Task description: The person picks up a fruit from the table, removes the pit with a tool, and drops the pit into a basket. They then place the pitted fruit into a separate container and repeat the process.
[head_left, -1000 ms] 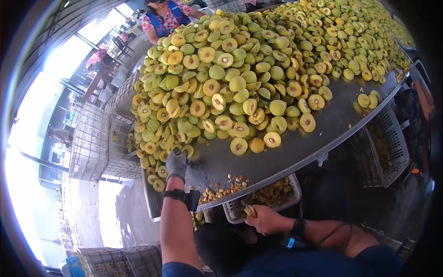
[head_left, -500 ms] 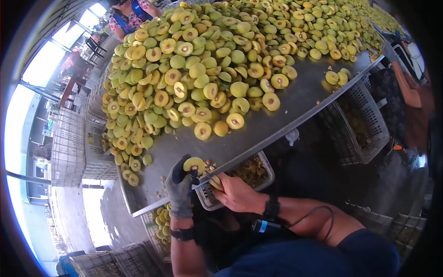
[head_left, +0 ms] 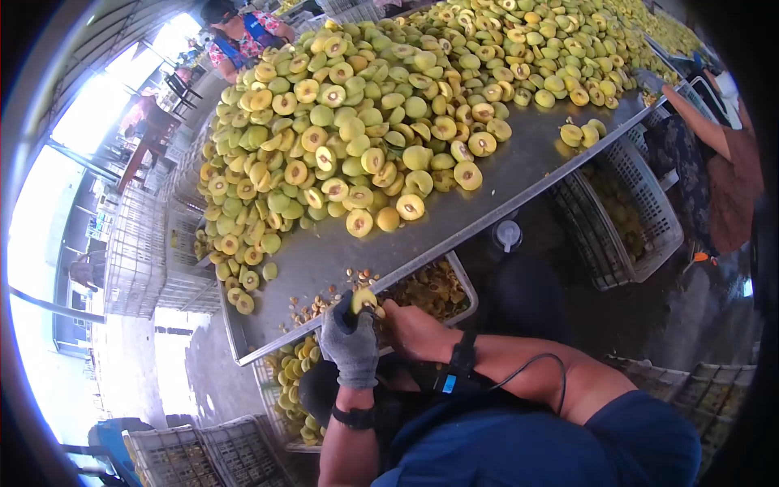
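Note:
My left hand [head_left: 350, 334], in a grey glove, is closed on a halved yellow-green fruit [head_left: 363, 300] at the table's front edge. Bare and close beside it on the right, my right hand [head_left: 410, 329] has its fingers bent against the fruit; what lies between them is hidden. Small brown pits [head_left: 308, 310] are scattered on the metal table [head_left: 324, 261] just behind the gloved hand. A large heap of halved fruit [head_left: 349, 130] covers the table further back.
Under the table edge are a tray of scraps [head_left: 466, 304] and a crate of fruit halves [head_left: 288, 381]. Another crate [head_left: 649, 203] stands at the right, near a co-worker's arm [head_left: 698, 118]. A second person [head_left: 243, 36] is behind the heap. Crates [head_left: 134, 243] are stacked at left.
My left hand has shifted right and slightly down, and my right hand is now up against the fruit it holds. The co-worker's arm at right reaches onto the table. The view has shifted slightly.

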### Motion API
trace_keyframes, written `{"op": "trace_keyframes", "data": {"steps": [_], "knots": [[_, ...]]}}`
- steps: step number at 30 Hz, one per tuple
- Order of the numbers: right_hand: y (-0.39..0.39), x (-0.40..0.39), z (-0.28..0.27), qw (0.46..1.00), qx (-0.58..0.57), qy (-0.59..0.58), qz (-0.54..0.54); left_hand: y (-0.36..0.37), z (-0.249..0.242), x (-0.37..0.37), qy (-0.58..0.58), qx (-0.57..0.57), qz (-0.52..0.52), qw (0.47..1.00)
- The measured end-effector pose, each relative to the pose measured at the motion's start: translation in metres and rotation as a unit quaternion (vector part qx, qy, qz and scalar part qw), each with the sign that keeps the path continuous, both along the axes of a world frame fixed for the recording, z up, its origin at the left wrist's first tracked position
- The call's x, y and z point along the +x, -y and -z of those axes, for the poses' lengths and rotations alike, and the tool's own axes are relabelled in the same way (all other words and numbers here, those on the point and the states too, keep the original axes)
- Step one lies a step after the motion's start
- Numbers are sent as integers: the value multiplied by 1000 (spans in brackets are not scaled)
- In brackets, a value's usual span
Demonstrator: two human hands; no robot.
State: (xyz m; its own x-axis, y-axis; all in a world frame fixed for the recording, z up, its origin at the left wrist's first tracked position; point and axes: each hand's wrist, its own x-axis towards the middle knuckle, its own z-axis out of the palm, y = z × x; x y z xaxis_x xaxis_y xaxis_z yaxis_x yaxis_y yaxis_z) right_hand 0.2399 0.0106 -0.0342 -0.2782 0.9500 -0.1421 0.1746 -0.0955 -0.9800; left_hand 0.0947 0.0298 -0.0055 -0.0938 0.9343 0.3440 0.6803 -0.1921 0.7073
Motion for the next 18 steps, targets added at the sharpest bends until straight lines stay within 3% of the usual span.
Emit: {"op": "trace_keyframes", "data": {"steps": [1,4,5,8,9,10,11,12,13,14,16,17,18], "knots": [[0,3,-8,1000,9,14,-3,2,-2,0,-28,2,3,1000],[-2,14,-17,984,-6,-121,-132,6,-13,-1,219,-59,53,972],[-3,2,1,986,87,-120,-82,3,-8,-5,311,-100,51,944],[-8,0,19,985,126,7,-115,-10,24,-13,411,-117,22,904],[-5,3,15,986,8,-65,-151,-10,37,-17,243,-58,52,967],[-1,13,-9,967,-112,-135,-183,-9,51,-21,73,23,52,996],[2,18,-21,929,-229,-203,-210,-9,45,-20,17,39,64,997],[5,17,-17,901,-265,-252,-232,-9,39,-19,-38,55,78,995],[7,15,-9,871,-298,-297,-252,-8,31,-21,82,-36,155,984],[10,14,-4,838,-328,-342,-271,-5,21,-18,142,-65,160,975],[13,14,-5,837,-322,-332,-292,-3,10,-14,260,-120,166,944],[16,14,-6,840,-308,-325,-305,-3,3,-16,127,-38,196,972],[17,15,-8,843,-293,-319,-319,-3,3,-21,93,-10,148,985]]}}
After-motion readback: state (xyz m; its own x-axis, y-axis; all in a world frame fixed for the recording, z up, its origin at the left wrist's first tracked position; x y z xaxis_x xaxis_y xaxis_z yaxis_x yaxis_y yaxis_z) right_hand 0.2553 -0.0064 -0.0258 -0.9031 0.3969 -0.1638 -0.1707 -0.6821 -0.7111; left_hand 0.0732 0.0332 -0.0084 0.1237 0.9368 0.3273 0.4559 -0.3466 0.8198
